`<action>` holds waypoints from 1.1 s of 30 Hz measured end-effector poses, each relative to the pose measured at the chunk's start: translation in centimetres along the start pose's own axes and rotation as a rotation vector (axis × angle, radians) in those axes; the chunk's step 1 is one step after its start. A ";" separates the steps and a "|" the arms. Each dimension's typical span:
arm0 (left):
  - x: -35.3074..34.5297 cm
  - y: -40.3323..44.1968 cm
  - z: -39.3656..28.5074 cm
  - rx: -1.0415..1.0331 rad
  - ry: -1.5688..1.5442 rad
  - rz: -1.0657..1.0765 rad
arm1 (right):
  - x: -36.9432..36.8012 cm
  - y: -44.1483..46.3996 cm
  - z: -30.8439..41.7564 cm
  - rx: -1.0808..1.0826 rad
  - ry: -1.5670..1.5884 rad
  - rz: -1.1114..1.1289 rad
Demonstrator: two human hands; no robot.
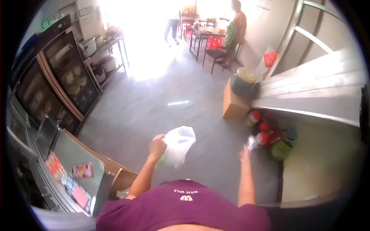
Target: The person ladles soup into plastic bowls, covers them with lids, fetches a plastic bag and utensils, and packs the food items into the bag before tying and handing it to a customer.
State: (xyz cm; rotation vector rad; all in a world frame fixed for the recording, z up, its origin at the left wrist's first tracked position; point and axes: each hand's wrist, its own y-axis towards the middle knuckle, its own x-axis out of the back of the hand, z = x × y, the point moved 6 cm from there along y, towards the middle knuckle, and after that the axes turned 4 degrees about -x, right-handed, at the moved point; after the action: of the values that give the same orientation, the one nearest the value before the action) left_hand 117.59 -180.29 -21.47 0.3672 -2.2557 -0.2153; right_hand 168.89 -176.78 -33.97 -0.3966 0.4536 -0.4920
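My left hand is closed on the edge of a white, translucent plastic bag, which hangs to its right over the grey floor. Something greenish shows faintly at the bag's lower left. On the right, my right hand is closed round a small, whitish, shiny item, blurred, its kind unclear. That item appears in front of red-lidded containers standing near the wall. Both arms reach forward, wide apart, and the hands do not touch each other.
Glass-door cabinets line the left, above a desk with a pink pack. A cardboard box, a drum and a green tub stand right. A person stands by a table; another person's legs show behind.
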 end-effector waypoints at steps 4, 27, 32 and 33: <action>-1.3 12.1 7.6 0.114 0.010 -0.110 | -33.4 7.6 -0.6 0.381 -0.916 0.540; -35.1 103.1 18.3 0.368 -0.635 -0.120 | -57.1 78.9 12.4 0.320 -1.183 -0.203; -36.3 117.8 22.5 0.354 -0.536 -0.157 | -87.5 94.0 15.6 0.387 -0.967 0.198; -37.6 120.9 24.2 0.338 -0.496 -0.154 | -95.8 93.1 18.8 0.459 -1.032 0.427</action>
State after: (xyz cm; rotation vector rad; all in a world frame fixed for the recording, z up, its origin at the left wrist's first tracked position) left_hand 99.38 -53.03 -30.92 0.7340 -2.7613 0.0024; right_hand 136.29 -45.91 -31.25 -0.0640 -0.5672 0.0694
